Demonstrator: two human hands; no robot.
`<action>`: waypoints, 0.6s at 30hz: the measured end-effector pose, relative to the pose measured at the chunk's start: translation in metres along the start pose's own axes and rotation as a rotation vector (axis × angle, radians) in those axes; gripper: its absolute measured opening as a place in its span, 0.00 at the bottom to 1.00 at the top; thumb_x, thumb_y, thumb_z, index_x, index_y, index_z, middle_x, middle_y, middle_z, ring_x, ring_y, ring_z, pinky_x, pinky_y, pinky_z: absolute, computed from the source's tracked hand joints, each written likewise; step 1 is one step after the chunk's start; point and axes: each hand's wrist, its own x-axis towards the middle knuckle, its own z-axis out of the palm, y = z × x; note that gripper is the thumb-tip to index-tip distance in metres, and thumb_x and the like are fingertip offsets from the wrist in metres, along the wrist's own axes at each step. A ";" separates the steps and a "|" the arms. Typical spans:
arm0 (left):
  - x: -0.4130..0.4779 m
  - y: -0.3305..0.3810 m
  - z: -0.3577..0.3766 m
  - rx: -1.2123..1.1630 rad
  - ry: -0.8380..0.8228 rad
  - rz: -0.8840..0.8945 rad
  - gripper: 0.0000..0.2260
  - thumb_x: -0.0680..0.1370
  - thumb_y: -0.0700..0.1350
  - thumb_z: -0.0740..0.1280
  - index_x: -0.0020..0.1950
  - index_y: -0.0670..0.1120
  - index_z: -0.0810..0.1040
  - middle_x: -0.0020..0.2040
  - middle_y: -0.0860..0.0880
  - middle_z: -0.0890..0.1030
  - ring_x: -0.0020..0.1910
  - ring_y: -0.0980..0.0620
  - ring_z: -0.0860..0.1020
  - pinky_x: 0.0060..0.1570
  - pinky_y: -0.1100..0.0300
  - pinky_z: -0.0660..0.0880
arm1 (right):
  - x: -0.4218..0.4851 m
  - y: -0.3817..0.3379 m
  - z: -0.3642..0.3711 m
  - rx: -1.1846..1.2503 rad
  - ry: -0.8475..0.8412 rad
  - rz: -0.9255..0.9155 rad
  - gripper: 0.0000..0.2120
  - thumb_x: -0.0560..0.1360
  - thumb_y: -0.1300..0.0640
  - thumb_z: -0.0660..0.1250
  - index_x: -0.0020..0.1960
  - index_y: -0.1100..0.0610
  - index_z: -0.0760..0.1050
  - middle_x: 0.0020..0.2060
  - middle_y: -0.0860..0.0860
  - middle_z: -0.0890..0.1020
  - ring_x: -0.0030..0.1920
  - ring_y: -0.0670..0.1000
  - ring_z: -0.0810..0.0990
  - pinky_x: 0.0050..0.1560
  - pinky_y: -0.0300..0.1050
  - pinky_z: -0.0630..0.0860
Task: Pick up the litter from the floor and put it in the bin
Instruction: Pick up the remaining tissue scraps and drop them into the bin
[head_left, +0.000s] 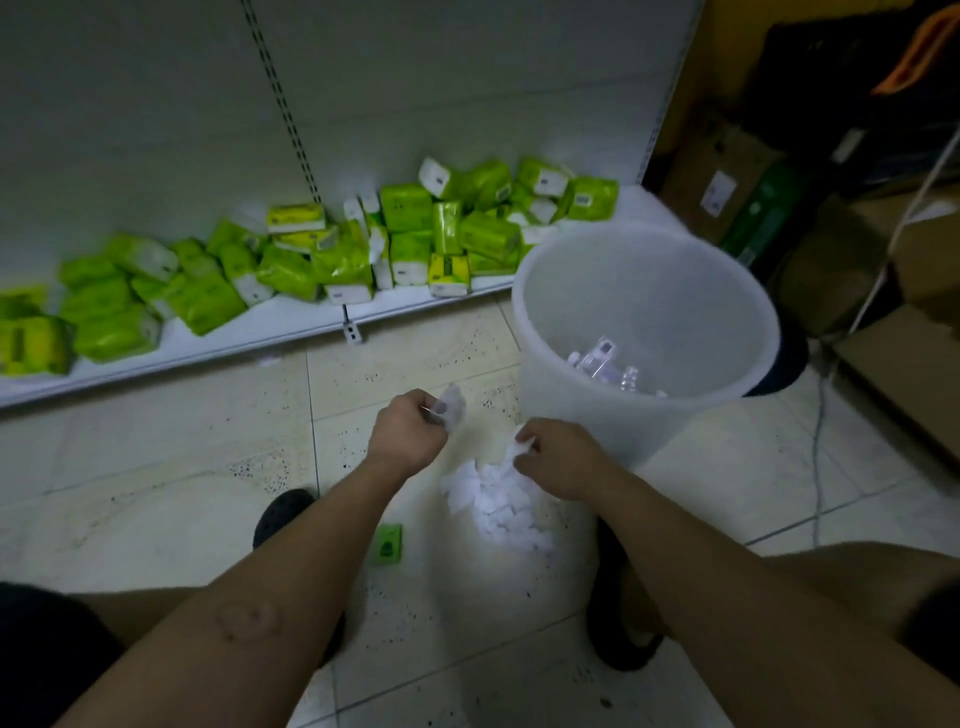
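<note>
Tightly, paper scraps (452, 408) in both hands (408, 434) (558, 457)

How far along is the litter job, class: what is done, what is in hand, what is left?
Done: the bin already holds clear bottles. In hand: the left hand grips a wad of white paper, and the right hand pinches another scrap. Left: the pile of paper scraps and a green packet lie on the floor.
</note>
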 end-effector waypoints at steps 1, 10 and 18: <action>-0.005 0.010 -0.001 -0.002 0.007 0.029 0.06 0.73 0.39 0.66 0.46 0.48 0.80 0.45 0.45 0.83 0.44 0.46 0.80 0.41 0.59 0.77 | -0.003 -0.002 -0.011 -0.002 0.032 -0.016 0.17 0.73 0.52 0.66 0.61 0.53 0.74 0.53 0.53 0.81 0.50 0.52 0.79 0.49 0.40 0.72; -0.017 0.083 -0.002 0.014 0.014 0.154 0.07 0.68 0.43 0.75 0.38 0.42 0.80 0.38 0.44 0.83 0.37 0.47 0.80 0.33 0.61 0.73 | -0.014 0.007 -0.124 -0.025 0.229 -0.072 0.11 0.71 0.55 0.68 0.53 0.53 0.79 0.52 0.54 0.82 0.49 0.53 0.79 0.51 0.42 0.75; 0.018 0.137 0.042 0.257 -0.061 0.263 0.05 0.72 0.41 0.72 0.36 0.42 0.80 0.31 0.45 0.84 0.27 0.55 0.81 0.31 0.62 0.79 | 0.014 0.070 -0.149 0.076 0.307 0.058 0.11 0.71 0.55 0.68 0.54 0.53 0.79 0.54 0.53 0.82 0.49 0.51 0.77 0.51 0.38 0.70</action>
